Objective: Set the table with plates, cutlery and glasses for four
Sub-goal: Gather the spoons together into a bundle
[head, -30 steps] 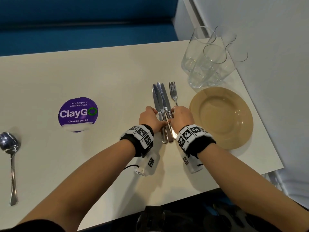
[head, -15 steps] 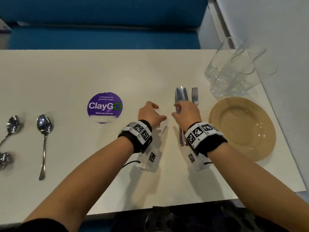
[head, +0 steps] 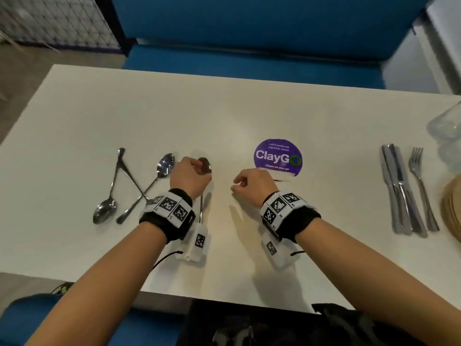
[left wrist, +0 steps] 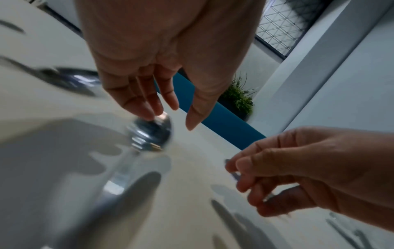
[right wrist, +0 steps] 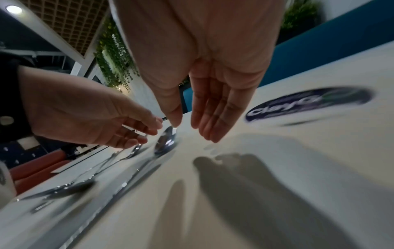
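Note:
Several spoons lie on the white table (head: 249, 108) at the left. My left hand (head: 197, 167) hovers over the rightmost spoon (head: 205, 166). In the left wrist view its fingertips (left wrist: 149, 113) touch that spoon's bowl (left wrist: 151, 133) while the thumb stays apart. My right hand (head: 237, 186) floats just right of it with relaxed fingers and holds nothing; in the right wrist view its fingers (right wrist: 211, 134) hang above bare table. Knives (head: 398, 191) and a fork (head: 420, 183) lie side by side at the right. A tan plate (head: 452, 208) and glasses (head: 446, 128) are cut off at the right edge.
A purple round ClayGo sticker (head: 278, 157) is stuck to the table behind my right hand. Two crossed spoons (head: 122, 171) and another spoon (head: 164, 166) lie left of my left hand. A blue bench (head: 249, 33) runs along the far side.
Both hands have left the knives and fork and moved left across the table to the spoons. The left fingertips now touch a spoon's bowl. My view has swung left.

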`<move>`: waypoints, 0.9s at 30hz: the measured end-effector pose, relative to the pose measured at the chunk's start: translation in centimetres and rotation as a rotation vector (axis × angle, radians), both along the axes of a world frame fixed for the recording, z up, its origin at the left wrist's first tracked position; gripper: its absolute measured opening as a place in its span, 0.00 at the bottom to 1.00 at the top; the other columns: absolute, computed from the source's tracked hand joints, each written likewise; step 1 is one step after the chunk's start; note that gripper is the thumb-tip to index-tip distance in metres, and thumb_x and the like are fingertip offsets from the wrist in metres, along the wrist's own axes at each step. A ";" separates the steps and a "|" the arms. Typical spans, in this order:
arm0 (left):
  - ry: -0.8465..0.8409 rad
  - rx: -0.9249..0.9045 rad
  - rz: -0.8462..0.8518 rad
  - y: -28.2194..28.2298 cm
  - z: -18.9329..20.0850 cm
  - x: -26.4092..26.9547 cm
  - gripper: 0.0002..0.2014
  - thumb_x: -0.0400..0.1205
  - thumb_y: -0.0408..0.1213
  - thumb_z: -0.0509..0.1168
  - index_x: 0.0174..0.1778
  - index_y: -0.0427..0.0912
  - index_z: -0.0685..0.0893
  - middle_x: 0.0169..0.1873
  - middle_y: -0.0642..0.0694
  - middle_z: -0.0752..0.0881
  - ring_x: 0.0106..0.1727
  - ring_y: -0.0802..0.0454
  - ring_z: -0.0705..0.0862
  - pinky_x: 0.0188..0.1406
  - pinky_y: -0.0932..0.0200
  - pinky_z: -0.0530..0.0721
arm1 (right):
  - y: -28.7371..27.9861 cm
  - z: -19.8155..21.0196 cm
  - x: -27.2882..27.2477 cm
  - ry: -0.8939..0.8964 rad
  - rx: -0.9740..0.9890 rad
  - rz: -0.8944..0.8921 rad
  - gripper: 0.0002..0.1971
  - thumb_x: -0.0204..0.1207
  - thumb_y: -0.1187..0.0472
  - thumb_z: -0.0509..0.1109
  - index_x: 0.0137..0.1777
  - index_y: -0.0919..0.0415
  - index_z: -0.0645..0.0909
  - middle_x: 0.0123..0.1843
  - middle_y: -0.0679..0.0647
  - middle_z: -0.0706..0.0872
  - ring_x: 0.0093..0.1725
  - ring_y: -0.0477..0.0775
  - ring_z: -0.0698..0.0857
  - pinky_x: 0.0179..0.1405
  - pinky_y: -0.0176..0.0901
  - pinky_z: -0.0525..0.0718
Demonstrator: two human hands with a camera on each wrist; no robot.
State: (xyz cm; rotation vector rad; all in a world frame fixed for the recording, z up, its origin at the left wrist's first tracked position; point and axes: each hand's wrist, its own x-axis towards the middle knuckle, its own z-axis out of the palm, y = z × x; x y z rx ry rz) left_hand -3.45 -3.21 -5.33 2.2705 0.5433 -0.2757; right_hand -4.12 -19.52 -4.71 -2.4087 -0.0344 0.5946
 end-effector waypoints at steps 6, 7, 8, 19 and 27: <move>0.120 0.173 -0.033 9.8 -0.9 -0.5 0.24 0.72 0.35 0.72 0.63 0.36 0.76 0.62 0.37 0.79 0.61 0.42 0.80 0.61 0.53 0.78 | 7.4 -1.4 -0.3 0.133 -0.127 -0.107 0.16 0.72 0.54 0.74 0.51 0.68 0.86 0.49 0.61 0.90 0.48 0.58 0.88 0.43 0.44 0.83; 0.154 0.194 -0.068 10.6 -1.0 -0.6 0.23 0.73 0.36 0.71 0.64 0.35 0.76 0.61 0.37 0.80 0.62 0.41 0.80 0.61 0.53 0.78 | 8.0 -1.6 -0.3 0.144 -0.144 -0.128 0.16 0.71 0.53 0.74 0.50 0.66 0.86 0.47 0.60 0.90 0.46 0.57 0.87 0.42 0.43 0.83; 0.181 0.223 -0.109 11.2 -1.1 -0.6 0.20 0.74 0.35 0.70 0.62 0.35 0.77 0.59 0.37 0.82 0.60 0.41 0.81 0.59 0.53 0.78 | 8.5 -1.8 -0.3 0.149 -0.161 -0.145 0.16 0.70 0.52 0.75 0.49 0.66 0.86 0.47 0.59 0.90 0.45 0.57 0.87 0.42 0.44 0.84; 0.237 0.337 -0.461 11.7 -1.7 0.4 0.14 0.82 0.39 0.61 0.33 0.35 0.79 0.41 0.34 0.88 0.46 0.37 0.86 0.37 0.54 0.78 | 10.3 -2.6 -0.5 0.218 -0.149 -0.346 0.15 0.65 0.58 0.76 0.45 0.71 0.87 0.41 0.61 0.90 0.35 0.56 0.83 0.25 0.35 0.74; 0.146 0.179 -0.358 11.4 -0.8 1.0 0.11 0.83 0.38 0.63 0.55 0.37 0.85 0.50 0.39 0.88 0.55 0.42 0.85 0.55 0.53 0.81 | 9.3 -2.3 -0.5 0.236 -0.025 -0.365 0.06 0.67 0.64 0.76 0.30 0.60 0.83 0.43 0.63 0.91 0.45 0.61 0.91 0.51 0.52 0.89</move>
